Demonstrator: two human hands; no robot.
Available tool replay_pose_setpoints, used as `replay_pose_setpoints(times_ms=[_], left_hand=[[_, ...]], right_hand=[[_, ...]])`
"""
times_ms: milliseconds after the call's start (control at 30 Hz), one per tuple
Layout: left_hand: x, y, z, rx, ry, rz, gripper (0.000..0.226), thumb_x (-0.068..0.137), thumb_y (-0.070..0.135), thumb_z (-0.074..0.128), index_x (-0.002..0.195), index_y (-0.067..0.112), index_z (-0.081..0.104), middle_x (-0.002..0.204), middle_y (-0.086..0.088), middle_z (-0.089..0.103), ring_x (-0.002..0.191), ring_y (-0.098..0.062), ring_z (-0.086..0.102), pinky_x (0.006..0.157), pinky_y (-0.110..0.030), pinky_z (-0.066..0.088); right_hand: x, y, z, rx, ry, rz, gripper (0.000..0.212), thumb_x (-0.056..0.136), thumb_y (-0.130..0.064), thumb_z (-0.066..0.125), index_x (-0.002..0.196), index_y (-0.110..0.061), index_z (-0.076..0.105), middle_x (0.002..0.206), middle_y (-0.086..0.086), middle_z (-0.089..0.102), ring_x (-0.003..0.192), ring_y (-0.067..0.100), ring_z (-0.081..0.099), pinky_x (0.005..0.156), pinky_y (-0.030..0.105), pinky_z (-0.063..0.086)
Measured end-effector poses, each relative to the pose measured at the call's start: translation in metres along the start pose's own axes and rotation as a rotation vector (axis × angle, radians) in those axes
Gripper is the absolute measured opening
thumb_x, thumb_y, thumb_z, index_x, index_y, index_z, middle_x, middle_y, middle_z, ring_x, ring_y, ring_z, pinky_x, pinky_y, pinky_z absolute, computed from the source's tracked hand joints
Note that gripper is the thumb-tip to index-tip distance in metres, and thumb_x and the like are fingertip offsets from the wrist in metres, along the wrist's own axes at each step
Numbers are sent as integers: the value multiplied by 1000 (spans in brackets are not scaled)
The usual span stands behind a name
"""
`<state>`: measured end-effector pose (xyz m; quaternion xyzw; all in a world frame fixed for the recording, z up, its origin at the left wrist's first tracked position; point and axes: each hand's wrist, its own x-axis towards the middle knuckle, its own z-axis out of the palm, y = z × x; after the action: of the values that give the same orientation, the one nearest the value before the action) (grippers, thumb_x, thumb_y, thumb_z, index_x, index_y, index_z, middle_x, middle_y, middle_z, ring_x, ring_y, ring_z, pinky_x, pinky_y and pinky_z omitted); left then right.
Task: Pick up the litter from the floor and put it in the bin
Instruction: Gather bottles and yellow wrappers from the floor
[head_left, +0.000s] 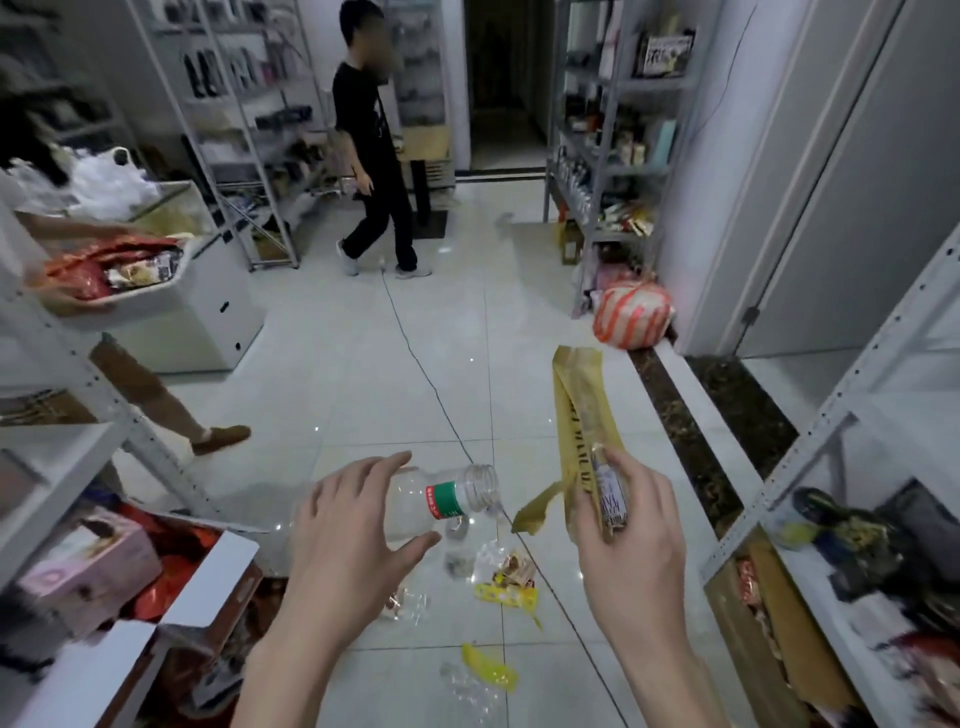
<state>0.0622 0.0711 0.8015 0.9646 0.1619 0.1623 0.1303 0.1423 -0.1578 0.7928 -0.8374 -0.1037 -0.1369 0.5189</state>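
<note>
Clamped L grip (348, 525) round clear bottle (447, 499): fingers over top, thumb under, cap off, on its side w/ mouth twd R, held above floor (363, 374). Pinched long gold wrapper (579, 405) + small printed packet (612, 496) in R grip (634, 535), thumb across both, w/ torn strip hanging off wrapper's L edge. Both grips full, neither free.

Judged task approx midway at best: 3 pcs lifted, none binned. Saw no bin anywhere in view, so couldn't place drop-off.

Left on floor, just below the grips:
- yellow-brown snack wrapper (511, 579)
- clear film scrap (408, 605) near it
- second yellow wrapper (491, 665) nearer btm edge, touching crumpled clear plastic (467, 686)

Spotted sth clear under bottle mouth: dribble or more film, couldn't tell. Counted min. 4 pcs to go, poss. more hidden behind forearms.

Reckoned next step: dump both handfuls in bin first, then back for rest, w/ no spare fingers for more.

Noted thin cable (415, 358) across tiles, thru litter patch. Not litter, prob. best left alone. Noted 2 other people further off, well apart from litter.
</note>
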Motion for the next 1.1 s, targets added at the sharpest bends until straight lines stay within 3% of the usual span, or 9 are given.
replay_pose_setpoints(times_ms=[267, 500, 633, 700, 800, 900, 1000, 1100], left_hand=[[-33, 18, 1, -59, -42, 98, 79, 69, 54, 80, 138, 37, 44, 128, 14, 54, 123, -16, 49, 105, -38, 31], [-70, 47, 17, -179, -160, 337, 76, 70, 55, 77, 138, 36, 46, 128, 15, 53, 123, -14, 47, 105, -33, 25], [-108, 67, 30, -219, -273, 507, 77, 70, 55, 79, 137, 34, 46, 129, 11, 54, 124, -17, 48, 104, -36, 26], [-133, 83, 35, -224, -326, 598, 78, 70, 55, 78, 138, 34, 45, 129, 9, 54, 124, -18, 47, 104, -37, 26], [-173, 113, 37, -227, -397, 736, 79, 70, 56, 77, 139, 35, 43, 131, 9, 53, 125, -18, 47, 104, -37, 26], [-218, 150, 34, -268, -462, 872, 79, 72, 56, 77, 140, 36, 42, 133, 9, 52, 127, -18, 45, 107, -39, 27], [-270, 189, 30, -282, -498, 1013, 78, 75, 58, 73, 142, 35, 40, 136, 8, 50, 128, -17, 43, 107, -38, 25], [-333, 227, 26, -293, -532, 1124, 80, 74, 58, 74, 142, 35, 40, 136, 8, 50, 128, -17, 43, 106, -38, 26]], right_hand=[[-53, 5, -47, -84, 88, 90, 44, 92, -22, 68, 133, -30, 53, 123, -16, 51, 111, -24, 39, 87, -6, 27], [-134, 3, -90, -188, 290, 263, 44, 93, -28, 66, 134, -33, 51, 124, -18, 48, 108, -8, 42, 86, 16, 34], [-205, -1, -117, -283, 419, 373, 43, 93, -26, 67, 134, -30, 53, 123, -14, 50, 103, -19, 43, 80, -5, 29], [-245, -3, -134, -352, 496, 423, 44, 92, -23, 68, 134, -26, 54, 123, -10, 52, 100, -13, 43, 83, -9, 23], [-306, -9, -167, -416, 601, 524, 47, 91, -22, 68, 136, -23, 53, 123, -7, 53, 104, -3, 44, 84, -4, 27], [-365, -16, -202, -471, 722, 595, 48, 92, -24, 69, 137, -22, 53, 127, -8, 53, 108, -5, 42, 86, -1, 28], [-426, -23, -234, -487, 869, 643, 48, 92, -25, 68, 137, -24, 52, 126, -7, 53, 108, -5, 44, 92, 14, 33], [-490, -29, -267, -508, 978, 696, 48, 93, -25, 67, 137, -25, 51, 127, -7, 52, 111, -3, 44, 95, 20, 36]])
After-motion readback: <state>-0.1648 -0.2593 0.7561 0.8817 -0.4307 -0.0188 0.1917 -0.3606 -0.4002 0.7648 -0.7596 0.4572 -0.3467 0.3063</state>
